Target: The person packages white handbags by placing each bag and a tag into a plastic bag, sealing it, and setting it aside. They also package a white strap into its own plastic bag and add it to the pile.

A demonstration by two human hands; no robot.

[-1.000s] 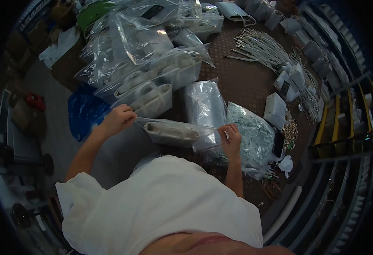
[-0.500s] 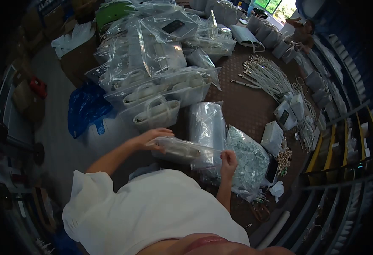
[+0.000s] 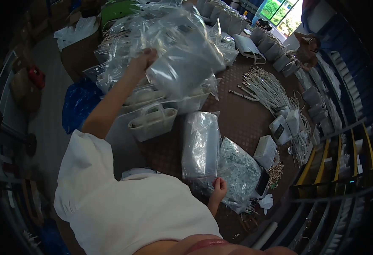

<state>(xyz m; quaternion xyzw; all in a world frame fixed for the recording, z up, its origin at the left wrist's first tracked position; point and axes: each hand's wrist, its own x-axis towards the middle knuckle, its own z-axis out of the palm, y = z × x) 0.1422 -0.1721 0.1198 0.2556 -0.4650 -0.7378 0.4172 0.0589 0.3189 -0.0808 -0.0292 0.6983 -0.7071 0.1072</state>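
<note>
My left hand point(image 3: 147, 60) is raised over the pile and closed on the edge of a clear plastic-wrapped handbag point(image 3: 186, 63), which is blurred by motion. Under it lies a heap of handbags in clear plastic point(image 3: 127, 63). One pale handbag in plastic point(image 3: 154, 121) sits at the heap's near edge. Low in front of me, my right hand point(image 3: 220, 189) has its fingers curled together at the near end of a stack of flat clear plastic bags point(image 3: 200, 144). What those fingers pinch is too small to tell. Beside that hand is a plastic bag full of small pale packets point(image 3: 239, 170).
Pale straps point(image 3: 265, 83) lie bundled on the brown table point(image 3: 233, 112). White boxes point(image 3: 265, 151), a dark phone point(image 3: 263, 182) and small metal fittings point(image 3: 275, 174) are to the right. Handbags line the far edge, where another person point(image 3: 307, 49) is. A blue plastic bag point(image 3: 82, 104) lies left.
My left hand has swung up and away with the wrapped handbag, onto the heap. My right hand has let go of its plastic edge and moved down to the stack of flat bags.
</note>
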